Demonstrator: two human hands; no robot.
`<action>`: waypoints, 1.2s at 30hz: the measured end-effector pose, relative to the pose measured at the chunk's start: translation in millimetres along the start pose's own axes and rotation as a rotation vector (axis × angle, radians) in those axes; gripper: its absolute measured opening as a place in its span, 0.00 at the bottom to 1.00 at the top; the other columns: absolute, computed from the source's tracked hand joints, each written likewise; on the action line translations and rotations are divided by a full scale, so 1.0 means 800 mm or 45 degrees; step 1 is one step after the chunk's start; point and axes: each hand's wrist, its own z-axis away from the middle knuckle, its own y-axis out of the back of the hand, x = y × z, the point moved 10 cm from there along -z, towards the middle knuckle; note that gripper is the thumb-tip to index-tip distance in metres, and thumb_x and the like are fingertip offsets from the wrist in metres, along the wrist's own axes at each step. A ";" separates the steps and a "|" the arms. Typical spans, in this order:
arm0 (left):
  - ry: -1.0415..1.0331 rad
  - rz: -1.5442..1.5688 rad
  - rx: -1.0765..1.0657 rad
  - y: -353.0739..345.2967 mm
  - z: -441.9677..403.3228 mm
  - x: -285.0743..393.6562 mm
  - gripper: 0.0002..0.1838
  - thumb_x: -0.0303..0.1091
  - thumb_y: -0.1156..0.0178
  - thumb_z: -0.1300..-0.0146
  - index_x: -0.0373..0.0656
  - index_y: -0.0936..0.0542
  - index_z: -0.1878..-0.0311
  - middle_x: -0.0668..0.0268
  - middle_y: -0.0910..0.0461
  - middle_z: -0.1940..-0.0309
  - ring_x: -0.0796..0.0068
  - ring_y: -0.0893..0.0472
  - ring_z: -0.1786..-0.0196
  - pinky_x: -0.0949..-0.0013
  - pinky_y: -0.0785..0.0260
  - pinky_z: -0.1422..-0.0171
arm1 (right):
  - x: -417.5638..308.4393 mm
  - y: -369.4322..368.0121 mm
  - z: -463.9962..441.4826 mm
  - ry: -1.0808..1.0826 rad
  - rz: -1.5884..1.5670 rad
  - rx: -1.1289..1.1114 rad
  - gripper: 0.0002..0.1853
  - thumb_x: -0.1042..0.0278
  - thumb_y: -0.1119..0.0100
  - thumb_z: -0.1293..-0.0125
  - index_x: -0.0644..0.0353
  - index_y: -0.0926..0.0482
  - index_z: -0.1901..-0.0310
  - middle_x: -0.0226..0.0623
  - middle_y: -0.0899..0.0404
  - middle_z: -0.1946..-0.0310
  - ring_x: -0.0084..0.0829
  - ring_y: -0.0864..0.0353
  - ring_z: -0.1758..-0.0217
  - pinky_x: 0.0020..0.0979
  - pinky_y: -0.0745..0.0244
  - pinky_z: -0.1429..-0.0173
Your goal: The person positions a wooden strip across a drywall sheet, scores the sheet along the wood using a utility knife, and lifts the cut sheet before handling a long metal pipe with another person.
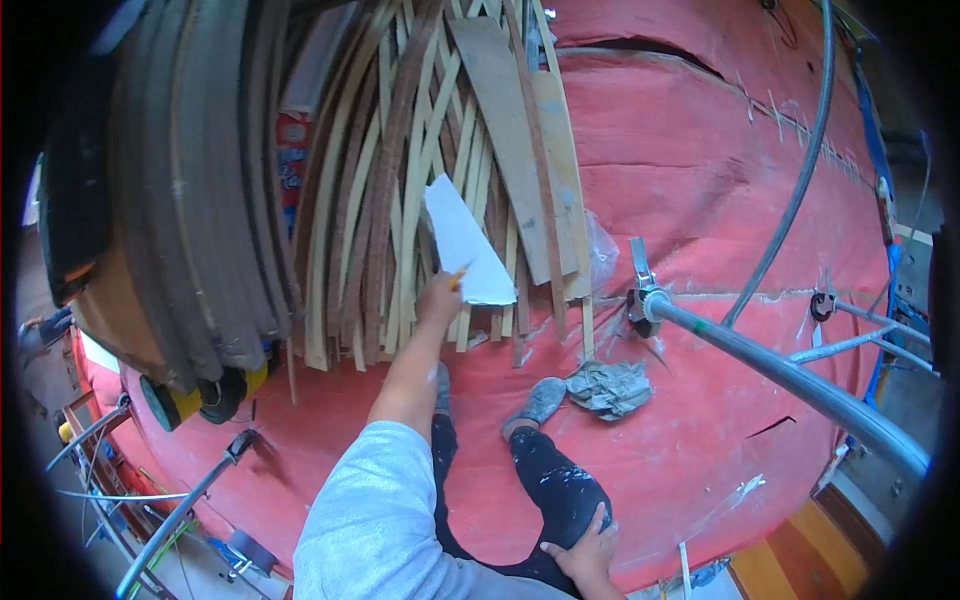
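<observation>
My left hand [438, 300] reaches out over the wood strips, closed on a thin yellow pencil-like tool [458, 277]. The tool lies against the left edge of a white, roughly triangular sheet [468, 245], which rests on the pile of long wood strips [400, 180]. My right hand [588, 550] rests on my right knee with its fingers apart and holds nothing.
Dark curved boards [200, 200] are stacked at the left. A crumpled grey-green cloth [608, 390] lies on the red floor covering [700, 400] by my right foot. Metal poles [790, 370] on wheels stand at the right, others at the lower left.
</observation>
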 end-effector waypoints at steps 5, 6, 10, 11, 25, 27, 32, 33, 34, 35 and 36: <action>-0.055 0.250 -0.284 -0.147 0.004 0.149 0.19 0.48 0.31 0.38 0.40 0.16 0.56 0.48 0.15 0.56 0.42 0.16 0.50 0.47 0.23 0.46 | -0.023 0.040 0.007 0.084 -0.121 0.113 0.73 0.41 0.16 0.54 0.58 0.61 0.17 0.71 0.52 0.22 0.64 0.44 0.21 0.54 0.43 0.20; 0.023 0.279 -0.334 -0.177 0.009 0.159 0.21 0.48 0.30 0.38 0.39 0.16 0.55 0.47 0.14 0.55 0.42 0.15 0.50 0.47 0.23 0.45 | -0.027 0.051 0.008 0.115 -0.161 0.168 0.70 0.46 0.16 0.52 0.59 0.57 0.18 0.68 0.50 0.23 0.64 0.40 0.23 0.53 0.40 0.21; 0.272 0.419 -0.497 -0.275 0.027 0.179 0.24 0.48 0.31 0.40 0.36 0.16 0.49 0.44 0.14 0.51 0.45 0.15 0.46 0.49 0.22 0.41 | -0.018 0.056 -0.002 0.087 -0.236 0.222 0.71 0.48 0.14 0.56 0.62 0.55 0.18 0.72 0.48 0.25 0.66 0.41 0.23 0.54 0.42 0.20; 0.322 0.455 -0.530 -0.287 0.033 0.180 0.25 0.47 0.31 0.40 0.36 0.16 0.48 0.43 0.14 0.50 0.46 0.15 0.44 0.50 0.22 0.39 | -0.016 0.055 -0.003 0.087 -0.272 0.231 0.71 0.48 0.14 0.56 0.62 0.55 0.18 0.71 0.48 0.25 0.66 0.41 0.23 0.54 0.43 0.20; 0.310 0.617 -0.035 0.097 0.225 0.159 0.29 0.47 0.29 0.42 0.36 0.23 0.46 0.46 0.15 0.53 0.47 0.15 0.47 0.52 0.23 0.43 | -0.011 0.078 0.052 0.126 -0.017 0.102 0.60 0.38 0.22 0.49 0.55 0.47 0.21 0.58 0.35 0.31 0.54 0.32 0.29 0.50 0.32 0.27; 0.353 0.509 -0.098 0.188 0.264 0.165 0.32 0.48 0.27 0.43 0.37 0.23 0.41 0.45 0.15 0.49 0.45 0.15 0.44 0.51 0.23 0.41 | 0.005 0.029 0.009 0.168 -0.072 -0.275 0.81 0.26 0.21 0.56 0.59 0.69 0.17 0.68 0.55 0.19 0.62 0.52 0.16 0.54 0.45 0.17; 0.247 0.188 -0.086 0.379 0.380 0.160 0.31 0.44 0.32 0.42 0.47 0.24 0.36 0.46 0.15 0.49 0.45 0.15 0.45 0.48 0.23 0.41 | -0.025 0.002 -0.063 0.651 0.070 -0.216 0.62 0.28 0.27 0.46 0.68 0.42 0.23 0.55 0.33 0.26 0.55 0.32 0.24 0.43 0.33 0.23; 0.140 0.156 -0.082 0.396 0.401 0.149 0.30 0.44 0.33 0.43 0.49 0.23 0.35 0.48 0.14 0.49 0.46 0.15 0.45 0.48 0.23 0.41 | -0.043 0.028 -0.019 0.790 0.036 -0.289 0.56 0.31 0.28 0.43 0.71 0.33 0.27 0.56 0.24 0.31 0.53 0.24 0.29 0.40 0.29 0.26; 0.134 0.116 -0.106 0.407 0.426 0.131 0.30 0.44 0.34 0.43 0.50 0.22 0.36 0.49 0.14 0.49 0.47 0.15 0.45 0.49 0.22 0.40 | -0.058 0.070 0.030 0.963 -0.092 -0.261 0.46 0.35 0.28 0.41 0.71 0.24 0.34 0.52 0.16 0.41 0.47 0.16 0.39 0.39 0.25 0.32; 0.131 0.074 -0.135 0.426 0.456 0.122 0.29 0.43 0.35 0.43 0.51 0.21 0.36 0.50 0.14 0.49 0.49 0.15 0.45 0.49 0.22 0.40 | -0.067 0.109 0.077 0.912 -0.094 -0.271 0.44 0.37 0.29 0.39 0.67 0.24 0.33 0.51 0.17 0.39 0.43 0.17 0.37 0.39 0.25 0.32; 0.094 0.087 -0.109 0.442 0.487 0.111 0.28 0.42 0.35 0.43 0.51 0.21 0.36 0.52 0.14 0.49 0.50 0.15 0.46 0.50 0.22 0.40 | -0.087 0.140 0.097 1.129 -0.155 0.027 0.35 0.41 0.32 0.34 0.62 0.19 0.37 0.51 0.15 0.43 0.42 0.15 0.40 0.40 0.23 0.36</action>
